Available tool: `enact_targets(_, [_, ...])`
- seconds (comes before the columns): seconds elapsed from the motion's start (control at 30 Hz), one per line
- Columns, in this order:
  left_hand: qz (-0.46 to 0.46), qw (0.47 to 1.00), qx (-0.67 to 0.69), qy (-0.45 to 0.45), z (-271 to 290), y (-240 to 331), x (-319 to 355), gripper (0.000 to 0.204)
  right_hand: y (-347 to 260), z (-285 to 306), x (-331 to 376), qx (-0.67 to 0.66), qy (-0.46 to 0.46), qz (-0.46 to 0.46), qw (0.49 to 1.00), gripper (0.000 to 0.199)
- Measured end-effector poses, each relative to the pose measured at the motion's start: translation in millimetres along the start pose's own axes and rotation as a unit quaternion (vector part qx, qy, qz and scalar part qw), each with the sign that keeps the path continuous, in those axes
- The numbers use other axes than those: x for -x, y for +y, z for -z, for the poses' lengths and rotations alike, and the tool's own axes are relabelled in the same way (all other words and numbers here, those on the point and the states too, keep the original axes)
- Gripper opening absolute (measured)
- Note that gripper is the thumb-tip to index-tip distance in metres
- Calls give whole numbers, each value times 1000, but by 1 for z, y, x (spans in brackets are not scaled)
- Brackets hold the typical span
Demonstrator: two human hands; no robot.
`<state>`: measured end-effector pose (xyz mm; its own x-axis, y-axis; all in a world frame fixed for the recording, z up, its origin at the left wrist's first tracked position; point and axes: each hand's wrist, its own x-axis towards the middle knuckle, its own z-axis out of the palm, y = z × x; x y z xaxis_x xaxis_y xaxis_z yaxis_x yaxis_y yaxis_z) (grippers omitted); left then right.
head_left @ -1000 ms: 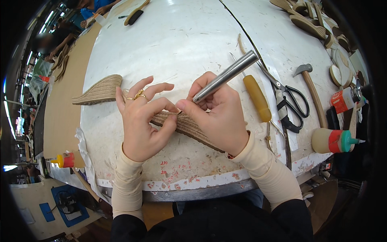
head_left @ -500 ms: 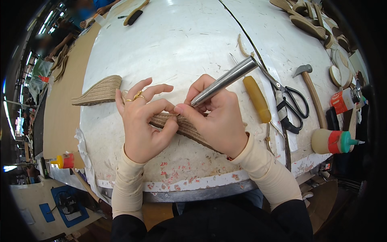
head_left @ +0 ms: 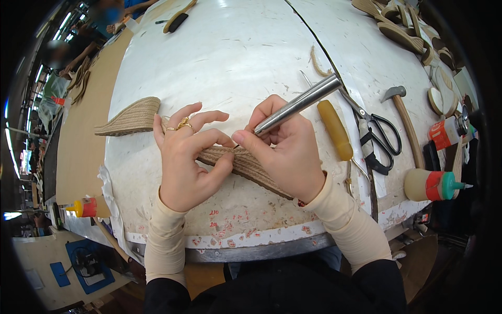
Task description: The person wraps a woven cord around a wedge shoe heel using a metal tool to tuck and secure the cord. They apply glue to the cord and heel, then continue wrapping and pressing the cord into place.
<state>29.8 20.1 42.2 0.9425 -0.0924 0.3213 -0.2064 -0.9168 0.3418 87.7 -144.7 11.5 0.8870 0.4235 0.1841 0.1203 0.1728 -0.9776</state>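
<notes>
A rope-wrapped wedge sole (head_left: 256,171) lies on the worktable under both of my hands. My left hand (head_left: 191,157) grips its upper edge between thumb and index finger, while its other fingers, two with gold rings, are raised and spread. In my right hand (head_left: 290,149) is a silver metal-handled tool (head_left: 300,104), held like a pen with its handle slanting up to the right. The tool's thin dark tip shows close to my left thumb and index fingertips. Another rope-wrapped wedge sole (head_left: 130,116) lies just left of my left hand.
Right of my hands lie a yellow-handled tool (head_left: 334,131), black-handled scissors (head_left: 384,136), a hammer (head_left: 405,115) and a green-capped glue bottle (head_left: 423,184). Several soles (head_left: 400,36) are piled at the far right. A brush (head_left: 178,21) lies at the far edge; people work at far left.
My right hand has shifted slightly to the right with the tool. Its thin tip now shows between the fingertips. My left hand keeps nearly the same pose.
</notes>
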Motion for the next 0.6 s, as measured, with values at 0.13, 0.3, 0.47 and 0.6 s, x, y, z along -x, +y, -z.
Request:
enact_targets(0.13, [0, 1000, -7, 5, -2, 0, 0, 4, -1, 0, 1, 10, -4, 3, 1000, 20])
enact_targets(0.3, [3, 1000, -12, 22, -4, 1, 0, 3, -1, 2, 0, 28, -20, 13, 999, 19])
enact_targets(0.47, [13, 999, -8, 36, -7, 3, 0, 2, 0, 1, 0, -6, 0, 2, 1000, 21])
enact_targets(0.6, [16, 999, -4, 32, -7, 2, 0, 2, 0, 1, -1, -16, 0, -12, 1000, 21])
